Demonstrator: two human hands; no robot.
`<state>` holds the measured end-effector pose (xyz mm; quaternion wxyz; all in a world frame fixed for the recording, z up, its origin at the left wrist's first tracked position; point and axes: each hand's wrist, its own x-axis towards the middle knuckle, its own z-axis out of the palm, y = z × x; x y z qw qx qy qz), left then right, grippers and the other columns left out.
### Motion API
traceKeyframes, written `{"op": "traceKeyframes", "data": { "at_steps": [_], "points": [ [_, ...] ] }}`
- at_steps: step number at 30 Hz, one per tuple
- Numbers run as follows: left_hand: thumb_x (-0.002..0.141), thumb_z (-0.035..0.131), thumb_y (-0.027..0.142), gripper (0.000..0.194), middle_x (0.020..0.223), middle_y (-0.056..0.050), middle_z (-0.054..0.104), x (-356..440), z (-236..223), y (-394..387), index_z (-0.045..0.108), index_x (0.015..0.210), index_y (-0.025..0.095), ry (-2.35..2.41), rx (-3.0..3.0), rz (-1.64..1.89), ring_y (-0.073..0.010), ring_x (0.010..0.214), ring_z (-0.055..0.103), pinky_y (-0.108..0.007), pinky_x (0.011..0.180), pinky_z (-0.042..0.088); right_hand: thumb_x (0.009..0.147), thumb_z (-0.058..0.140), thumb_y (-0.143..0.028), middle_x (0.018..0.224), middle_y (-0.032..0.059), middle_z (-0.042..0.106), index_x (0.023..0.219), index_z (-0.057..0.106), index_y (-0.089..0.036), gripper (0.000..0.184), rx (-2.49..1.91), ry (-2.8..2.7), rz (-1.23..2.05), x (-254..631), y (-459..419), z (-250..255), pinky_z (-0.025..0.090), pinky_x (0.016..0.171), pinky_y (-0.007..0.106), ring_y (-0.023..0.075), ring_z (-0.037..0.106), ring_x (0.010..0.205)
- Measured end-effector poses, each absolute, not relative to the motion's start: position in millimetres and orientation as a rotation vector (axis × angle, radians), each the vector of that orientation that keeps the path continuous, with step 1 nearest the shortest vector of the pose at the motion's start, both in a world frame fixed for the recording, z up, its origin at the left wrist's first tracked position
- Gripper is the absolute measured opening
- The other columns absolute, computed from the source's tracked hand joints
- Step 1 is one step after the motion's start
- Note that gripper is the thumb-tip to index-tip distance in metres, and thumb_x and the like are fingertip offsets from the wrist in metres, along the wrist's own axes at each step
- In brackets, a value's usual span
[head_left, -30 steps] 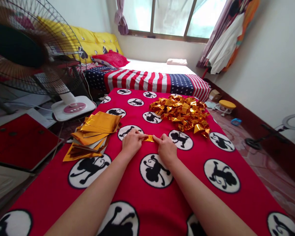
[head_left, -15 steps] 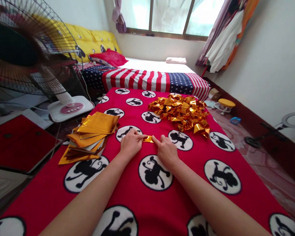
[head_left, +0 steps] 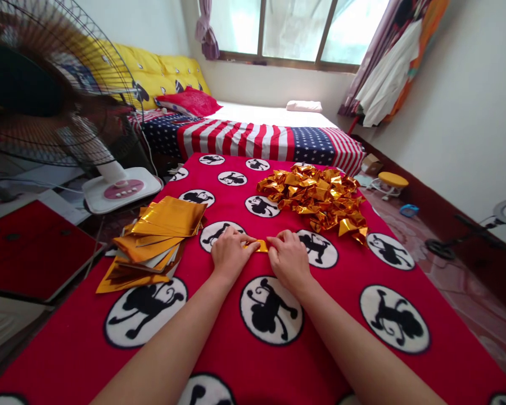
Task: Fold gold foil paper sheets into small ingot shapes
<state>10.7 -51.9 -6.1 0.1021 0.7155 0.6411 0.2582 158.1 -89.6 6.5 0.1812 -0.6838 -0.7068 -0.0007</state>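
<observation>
Between my hands lies a small folded strip of gold foil paper (head_left: 262, 246) on the red cloth (head_left: 219, 360) with monkey prints. My left hand (head_left: 231, 253) is closed on the strip's left end, thumb and fingers together. At the other end my right hand (head_left: 290, 260) pinches the strip with its fingertips. The fingers partly cover both ends. To the left rests a fanned stack of flat gold foil sheets (head_left: 168, 216). Beyond my right hand is a heap of folded gold foil pieces (head_left: 316, 194).
A standing fan (head_left: 120, 188) is at the left, near a red panel (head_left: 34, 247). Behind the cloth-covered surface stands a bed with a stars-and-stripes cover (head_left: 253, 140). On the right floor are a yellow stool (head_left: 393, 179) and a black-based ring stand (head_left: 441, 247).
My fingers have gone from pressing the strip with outstretched index fingers to pinching its two ends. The view has shifted slightly; the stack and the heap look unchanged.
</observation>
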Motion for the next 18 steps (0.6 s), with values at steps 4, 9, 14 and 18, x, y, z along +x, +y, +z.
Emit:
{"op": "traceKeyframes", "data": {
  "at_steps": [4,9,14,18],
  "points": [
    [0.086,0.058,0.039,0.02,0.093,-0.005,0.065,8,-7,-50,0.074,0.086,0.026,1.919,2.094,0.684,-0.0207,0.082,0.061,-0.028,0.064,0.038,0.096,0.038,-0.044,0.149,0.0154,0.038,0.144,0.039,-0.012,0.058,-1.627,-2.012,0.065,121,-69,11,0.019,0.114,0.047,0.0288,0.028,0.139],
    [0.093,0.046,0.032,0.025,0.093,-0.01,0.069,8,-4,-48,0.063,0.105,0.017,1.977,1.992,0.626,-0.0226,0.081,0.063,-0.029,0.068,0.04,0.096,0.031,-0.049,0.16,0.0123,0.014,0.152,0.018,-0.013,0.067,-1.423,-2.022,0.336,91,-43,0,0.011,0.117,0.049,0.0239,0.007,0.148],
    [0.092,0.045,0.034,0.025,0.086,-0.009,0.067,12,-1,-52,0.064,0.093,0.018,2.05,2.016,0.587,-0.0234,0.082,0.063,-0.029,0.066,0.041,0.097,0.023,-0.052,0.16,0.0109,0.009,0.153,0.009,-0.013,0.07,-1.446,-1.987,0.436,106,-33,-14,0.007,0.116,0.055,0.0232,0.001,0.148],
    [0.088,0.052,0.04,0.024,0.091,-0.004,0.066,10,-3,-53,0.071,0.085,0.024,2.006,2.134,0.619,-0.0205,0.081,0.062,-0.027,0.063,0.039,0.097,0.021,-0.054,0.16,0.0103,0.005,0.153,0.0,-0.014,0.072,-1.551,-2.033,0.429,131,-35,-20,0.008,0.116,0.056,0.0238,-0.004,0.148]
  ]
}}
